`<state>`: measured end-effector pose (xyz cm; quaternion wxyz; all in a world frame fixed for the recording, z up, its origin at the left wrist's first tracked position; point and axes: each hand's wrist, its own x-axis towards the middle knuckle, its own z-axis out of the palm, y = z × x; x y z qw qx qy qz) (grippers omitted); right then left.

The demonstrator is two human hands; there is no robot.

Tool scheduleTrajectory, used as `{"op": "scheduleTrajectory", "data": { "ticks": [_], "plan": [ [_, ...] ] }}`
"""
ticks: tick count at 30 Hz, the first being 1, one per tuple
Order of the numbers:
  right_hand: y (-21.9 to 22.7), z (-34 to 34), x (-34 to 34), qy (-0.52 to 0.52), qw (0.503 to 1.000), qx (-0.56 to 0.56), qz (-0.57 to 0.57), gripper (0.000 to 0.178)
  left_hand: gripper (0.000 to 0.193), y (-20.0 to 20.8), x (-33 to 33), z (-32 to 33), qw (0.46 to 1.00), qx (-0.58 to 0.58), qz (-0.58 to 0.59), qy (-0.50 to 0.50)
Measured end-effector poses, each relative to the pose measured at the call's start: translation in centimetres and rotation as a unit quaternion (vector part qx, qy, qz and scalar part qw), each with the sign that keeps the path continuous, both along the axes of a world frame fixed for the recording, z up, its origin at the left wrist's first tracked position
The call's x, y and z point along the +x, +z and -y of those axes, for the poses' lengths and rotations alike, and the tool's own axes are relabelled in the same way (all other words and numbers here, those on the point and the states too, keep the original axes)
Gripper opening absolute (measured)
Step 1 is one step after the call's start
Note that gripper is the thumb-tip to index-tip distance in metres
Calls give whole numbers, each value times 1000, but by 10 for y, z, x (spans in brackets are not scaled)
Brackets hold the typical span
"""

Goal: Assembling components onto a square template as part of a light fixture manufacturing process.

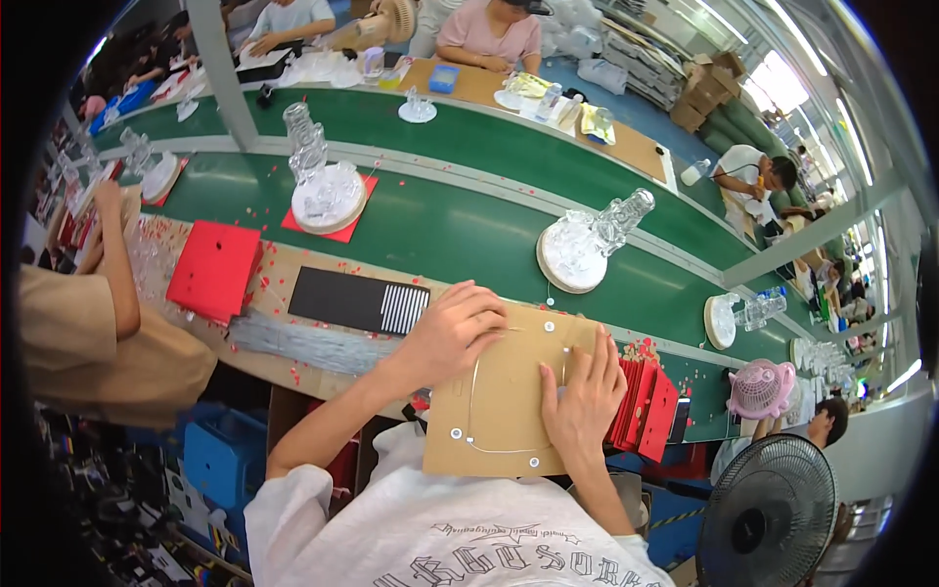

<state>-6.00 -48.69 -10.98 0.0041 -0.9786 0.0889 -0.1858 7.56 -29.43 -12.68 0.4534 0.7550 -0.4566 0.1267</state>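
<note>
A tan board [504, 411] with small white round pegs and a thin clear strand looped between them lies in front of me at the bench edge. My left hand [452, 331] presses on the board's upper left corner, fingers bent, pinching the strand near a top peg. My right hand [584, 391] lies flat on the board's right side with fingers spread, fingertips near another peg. A bundle of thin clear strands [303, 342] lies on the bench to the left of my left hand.
A black card with white stripes [360, 301] and a stack of red squares [215, 269] lie on the bench; more red squares [648, 399] stand to my right. Clear crystal ornaments on round bases [585, 245] ride the green belt [460, 230]. A co-worker's arm [115, 254] is at left. Fans [768, 514] stand lower right.
</note>
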Motion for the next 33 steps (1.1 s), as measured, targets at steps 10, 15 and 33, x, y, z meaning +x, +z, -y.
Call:
{"op": "scheduleTrajectory", "data": {
  "ticks": [10, 15, 33],
  "plan": [
    [-3, 29, 11, 214, 929, 289, 86, 28, 18, 10, -43, 13, 988, 108, 78, 72],
    [-2, 37, 20, 227, 918, 306, 112, 24, 18, 3, -45, 12, 992, 82, 67, 68],
    [-14, 33, 15, 189, 909, 332, 166, 17, 15, 3, -26, 23, 999, 6, 31, -29]
  ]
}}
